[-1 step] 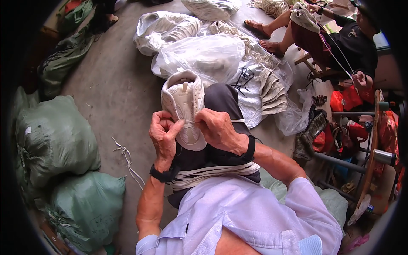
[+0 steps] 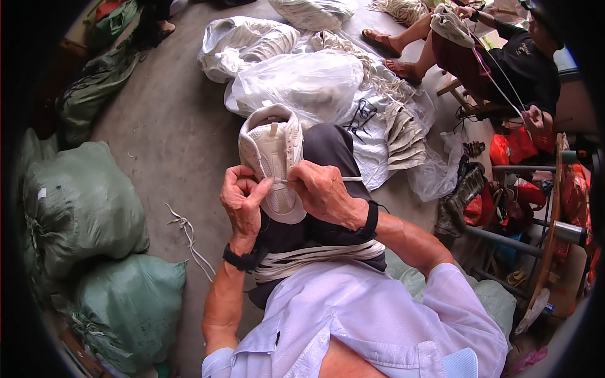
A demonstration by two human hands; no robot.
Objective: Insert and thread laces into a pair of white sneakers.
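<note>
A beige-white sneaker [image 2: 275,148] rests on my dark-trousered lap, its toe toward me and its heel opening away from me. A white shoelace [image 2: 280,182] crosses the lower end of its tongue. At the shoe's left side, my left hand [image 2: 242,200] is closed, the thumb pressed near the lace. My right hand [image 2: 326,194] pinches the lace at the right side, fingers bent against the upper; a pale length shows beyond the knuckles. The fingertips are partly hidden. A bundle of white laces [image 2: 315,258] lies across my lap, closer to my body.
Green sacks [image 2: 88,201] stand at left, near a loose lace [image 2: 192,242] on the floor. Ahead lie clear plastic bags [image 2: 296,85] and stacked shoe uppers [image 2: 403,135]. At far right sits another person [image 2: 526,69] handling a shoe and laces, beside a cluttered metal-framed rack [image 2: 504,238].
</note>
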